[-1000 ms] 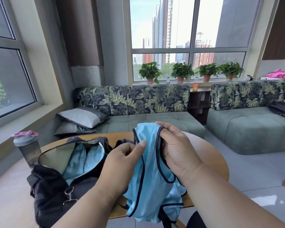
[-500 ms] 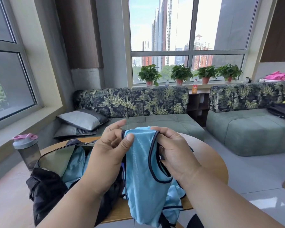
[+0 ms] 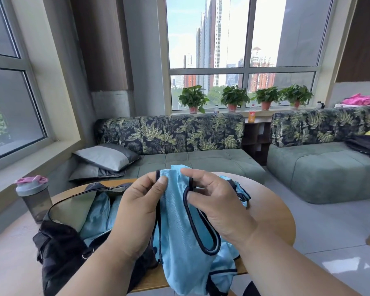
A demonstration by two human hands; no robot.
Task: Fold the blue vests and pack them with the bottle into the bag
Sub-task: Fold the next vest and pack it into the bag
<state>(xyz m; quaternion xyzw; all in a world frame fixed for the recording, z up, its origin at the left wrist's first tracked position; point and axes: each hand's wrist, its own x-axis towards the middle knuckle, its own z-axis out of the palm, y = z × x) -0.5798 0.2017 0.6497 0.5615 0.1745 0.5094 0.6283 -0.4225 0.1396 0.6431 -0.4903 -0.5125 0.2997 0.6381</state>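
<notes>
Both hands are holding a blue vest (image 3: 179,231) up over the round wood table (image 3: 271,212). L hand (image 3: 137,212) is pinching the top strap w/ thumb & fingers; R hand (image 3: 214,204) is gripping the dark-piped armhole edge, fingers curled thru the loop. The hands are close together, w/ only the strap fabric between them. The vest is thin mesh, light blue w/ navy trim, and its lower part is draping past the near table edge. The black bag (image 3: 60,248) is sitting open at left on the table, soft-sided, w/ more blue fabric inside. The bottle (image 3: 33,197), smoky plastic w/ a grey-pink lid, is standing upright just left of the bag. The table's right half is showing bare wood.
</notes>
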